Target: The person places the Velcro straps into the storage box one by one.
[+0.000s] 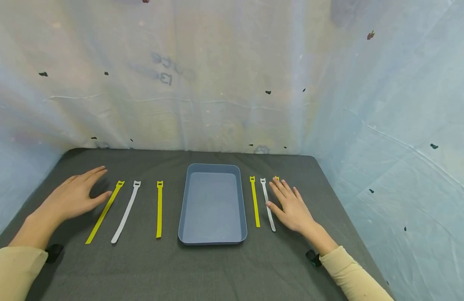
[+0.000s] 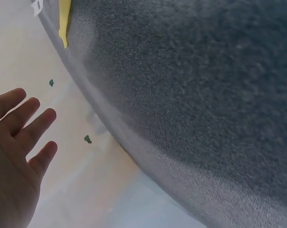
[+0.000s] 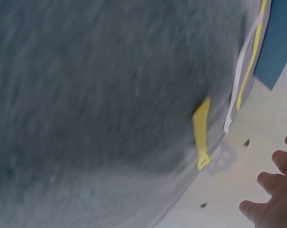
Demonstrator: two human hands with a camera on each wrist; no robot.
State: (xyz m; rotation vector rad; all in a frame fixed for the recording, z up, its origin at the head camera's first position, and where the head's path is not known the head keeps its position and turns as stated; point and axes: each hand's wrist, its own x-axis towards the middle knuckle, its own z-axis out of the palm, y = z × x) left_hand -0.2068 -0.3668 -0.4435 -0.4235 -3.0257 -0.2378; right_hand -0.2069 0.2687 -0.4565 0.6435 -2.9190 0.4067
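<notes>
Pale sleeves at the bottom corners lead to two flat, spread hands on the dark cloth. Her left hand [image 1: 75, 192] holds nothing beside a yellow strap [image 1: 105, 211]; the right hand [image 1: 292, 207] covers another yellow strap [image 1: 277, 178], thumb against a white strap [image 1: 267, 204]. Mid-frame sits the blue tray [image 1: 213, 240]. I'd pinch one strap end cleanly, lifting without dragging its neighbours.
</notes>
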